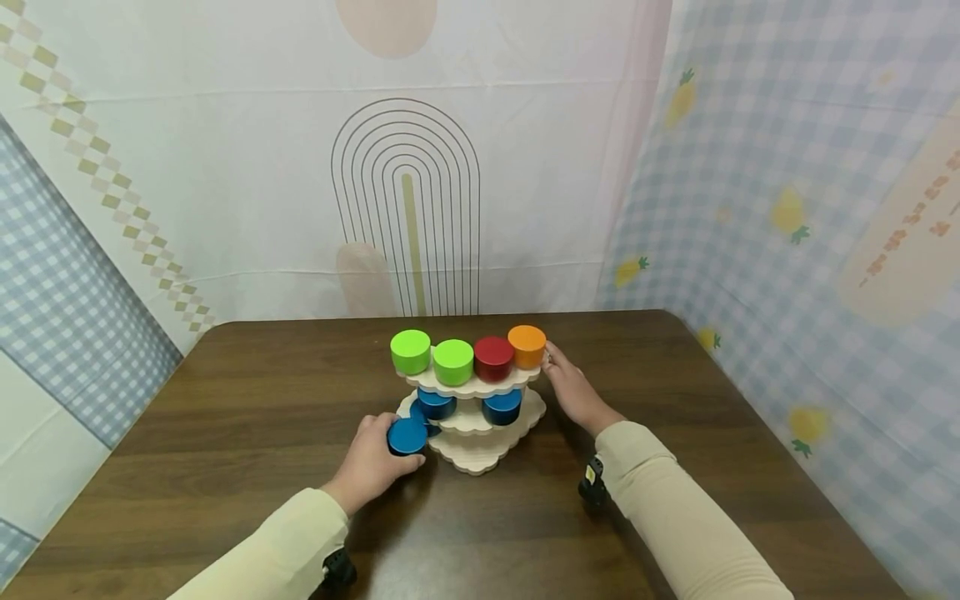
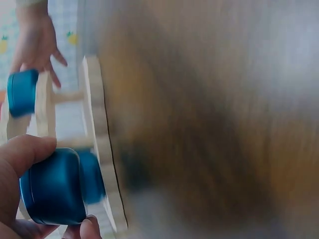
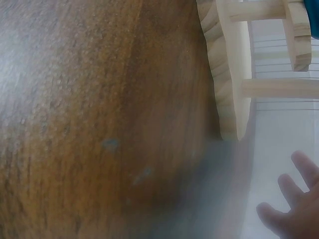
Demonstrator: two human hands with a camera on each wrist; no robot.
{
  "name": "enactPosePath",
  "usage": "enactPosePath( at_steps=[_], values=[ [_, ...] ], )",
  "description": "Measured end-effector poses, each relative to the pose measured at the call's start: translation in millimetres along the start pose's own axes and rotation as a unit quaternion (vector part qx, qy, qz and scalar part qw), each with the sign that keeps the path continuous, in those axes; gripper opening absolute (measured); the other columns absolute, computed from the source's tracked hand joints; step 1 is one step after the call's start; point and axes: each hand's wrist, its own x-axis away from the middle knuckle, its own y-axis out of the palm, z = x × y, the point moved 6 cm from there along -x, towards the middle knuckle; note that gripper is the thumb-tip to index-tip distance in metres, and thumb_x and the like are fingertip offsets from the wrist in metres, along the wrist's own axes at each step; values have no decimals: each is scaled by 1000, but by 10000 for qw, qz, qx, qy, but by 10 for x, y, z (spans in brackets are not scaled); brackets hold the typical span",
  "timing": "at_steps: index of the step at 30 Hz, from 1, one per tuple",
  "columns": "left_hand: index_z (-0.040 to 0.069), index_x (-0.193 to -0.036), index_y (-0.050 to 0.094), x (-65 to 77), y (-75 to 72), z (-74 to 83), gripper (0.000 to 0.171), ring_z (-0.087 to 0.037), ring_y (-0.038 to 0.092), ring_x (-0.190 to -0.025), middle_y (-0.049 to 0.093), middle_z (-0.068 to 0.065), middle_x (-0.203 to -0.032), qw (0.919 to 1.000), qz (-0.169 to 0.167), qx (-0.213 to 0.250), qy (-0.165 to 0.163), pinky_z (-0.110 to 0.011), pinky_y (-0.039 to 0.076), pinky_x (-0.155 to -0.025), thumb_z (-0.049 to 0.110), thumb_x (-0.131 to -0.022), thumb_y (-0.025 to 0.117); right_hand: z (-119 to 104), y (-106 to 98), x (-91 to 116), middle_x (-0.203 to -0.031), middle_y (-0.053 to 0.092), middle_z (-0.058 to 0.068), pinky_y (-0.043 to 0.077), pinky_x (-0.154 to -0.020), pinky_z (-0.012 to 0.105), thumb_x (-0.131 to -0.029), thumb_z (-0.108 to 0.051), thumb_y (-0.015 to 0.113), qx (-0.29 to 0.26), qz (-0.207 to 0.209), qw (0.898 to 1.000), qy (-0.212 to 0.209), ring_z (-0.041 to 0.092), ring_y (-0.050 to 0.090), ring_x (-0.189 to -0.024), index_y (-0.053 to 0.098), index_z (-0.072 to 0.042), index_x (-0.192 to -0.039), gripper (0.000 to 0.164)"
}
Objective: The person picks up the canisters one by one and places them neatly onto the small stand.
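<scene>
My left hand grips a round blue tin at the left side of a tiered wooden stand with scalloped edges. Close behind that tin, in the left wrist view, is another blue tin by the bottom tier. Two more blue tins stand on the middle tier, one on the left and one on the right. The top tier carries two green tins, a red tin and an orange tin. My right hand, its fingers extended, is at the top tier's right edge beside the orange tin; contact is unclear.
The stand is on a dark brown wooden table. A patterned cloth hangs behind the table, and a blue checked cloth with pineapples hangs on the right.
</scene>
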Motion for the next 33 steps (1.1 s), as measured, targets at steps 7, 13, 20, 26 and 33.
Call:
enactPosePath(
  at_steps=[7, 13, 20, 26, 33],
  values=[
    [-9, -127, 50, 97, 184, 114, 71, -35, 54, -101, 49, -22, -112, 9998, -201, 59, 59, -53, 47, -91, 21, -72, 84, 0, 6, 9, -160, 16, 10, 16, -114, 56, -104, -38, 22, 3, 9, 10000, -4, 33, 18, -145, 9, -18, -157, 57],
    [-8, -125, 52, 125, 329, 196, 70, -35, 54, -103, 50, -22, -113, 9993, -298, 146, 162, -53, 47, -91, 21, -71, 85, -4, 10, 5, -161, 15, 9, 15, -114, 56, -104, -38, 22, -15, 2, 10000, 42, 32, 17, -146, 9, -18, -157, 57],
    [-5, -120, 54, 148, 471, 304, 64, -36, 55, -100, 49, -21, -109, 9983, -397, 255, 329, -53, 48, -88, 21, -70, 85, -22, 4, 11, -161, 16, 9, 15, -114, 58, -104, -38, 22, -31, 20, 10000, 91, 33, 18, -146, 10, -20, -157, 57],
    [-4, -120, 54, 131, 573, 335, 63, -36, 54, -102, 47, -20, -110, 9983, -426, 306, 268, -53, 48, -89, 21, -71, 85, -28, 0, 11, -160, 16, 9, 15, -114, 58, -104, -36, 22, 1, 30, 9999, 121, 33, 18, -145, 10, -19, -157, 57],
    [-6, -120, 53, 134, 631, 381, 65, -38, 54, -102, 47, -21, -109, 9982, -241, 444, 313, -54, 48, -89, 19, -70, 85, -23, -4, 4, -161, 15, 11, 15, -114, 57, -103, -37, 22, 69, 49, 9999, 144, 34, 18, -145, 10, -17, -156, 58]
  ],
)
